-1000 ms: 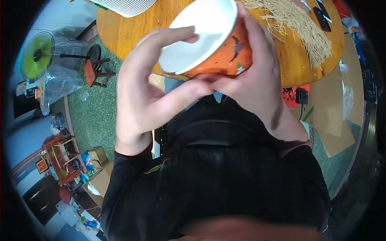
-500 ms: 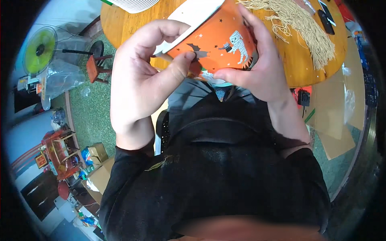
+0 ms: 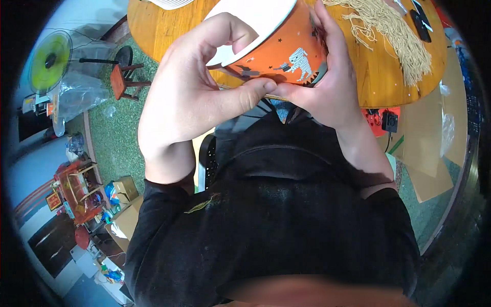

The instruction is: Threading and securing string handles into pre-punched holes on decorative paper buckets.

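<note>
Between my two hands, above the near edge of the round wooden table, is an orange paper tub (image 3: 279,57) printed with a mummy, a bat and small stars. It lies tilted, its white rim turned to the upper left. My left hand (image 3: 204,82) grips it on that side, fingers curled over the rim into the mouth and thumb pressed on the outer wall. Around the base end, my right hand (image 3: 332,77) is wrapped, thumb underneath and fingers on the far side. The two thumbs nearly meet below the tub.
Beige string (image 3: 394,41) lies heaped on the right of the wooden table (image 3: 153,30), beside a dark handheld object (image 3: 420,25). A white ribbed thing (image 3: 171,2) sits at the far left edge. On the floor are a wooden stool (image 3: 121,82), a green fan (image 3: 51,60) and cardboard (image 3: 422,153).
The tub has turned a little in my hands, so the bat is now mostly out of sight. My left thumb has slid right along the wall, towards my right thumb.
</note>
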{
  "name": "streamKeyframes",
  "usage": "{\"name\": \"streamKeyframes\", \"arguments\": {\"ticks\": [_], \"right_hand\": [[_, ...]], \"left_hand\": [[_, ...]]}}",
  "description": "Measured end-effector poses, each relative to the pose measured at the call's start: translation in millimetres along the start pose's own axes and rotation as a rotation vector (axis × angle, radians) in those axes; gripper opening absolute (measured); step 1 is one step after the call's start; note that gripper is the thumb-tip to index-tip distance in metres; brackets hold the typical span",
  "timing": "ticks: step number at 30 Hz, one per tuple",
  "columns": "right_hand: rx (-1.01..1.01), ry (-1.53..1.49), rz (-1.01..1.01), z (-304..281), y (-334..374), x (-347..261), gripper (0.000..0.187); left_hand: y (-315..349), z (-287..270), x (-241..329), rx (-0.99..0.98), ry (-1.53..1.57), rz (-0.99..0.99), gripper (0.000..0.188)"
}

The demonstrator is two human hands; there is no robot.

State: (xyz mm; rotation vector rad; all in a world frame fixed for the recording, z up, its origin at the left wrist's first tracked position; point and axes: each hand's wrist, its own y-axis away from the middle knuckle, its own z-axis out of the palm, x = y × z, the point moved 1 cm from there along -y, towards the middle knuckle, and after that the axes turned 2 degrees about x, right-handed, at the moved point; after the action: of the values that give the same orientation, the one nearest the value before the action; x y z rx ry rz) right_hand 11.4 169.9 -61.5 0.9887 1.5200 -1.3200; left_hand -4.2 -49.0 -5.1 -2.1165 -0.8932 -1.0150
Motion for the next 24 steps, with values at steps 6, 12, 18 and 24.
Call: {"name": "streamKeyframes", "arguments": {"ticks": [6,12,18,24], "right_hand": [[-0.011,-0.048,-0.499,6,-5,23,0.126],[0.030,-0.085,-0.466,7,-3,25,0.125],[0.020,-0.092,-0.455,6,-5,24,0.125],[0.002,-0.046,-0.494,3,-4,31,0.124]], "left_hand": [[3,6,10,0.093,0.108,-0.069,0.018],[-1,12,0,0.219,-0.059,0.095,0.013],[1,12,-1,0.164,-0.130,0.066,0.014],[-1,13,-3,0.103,-0.198,0.106,0.024]]}}
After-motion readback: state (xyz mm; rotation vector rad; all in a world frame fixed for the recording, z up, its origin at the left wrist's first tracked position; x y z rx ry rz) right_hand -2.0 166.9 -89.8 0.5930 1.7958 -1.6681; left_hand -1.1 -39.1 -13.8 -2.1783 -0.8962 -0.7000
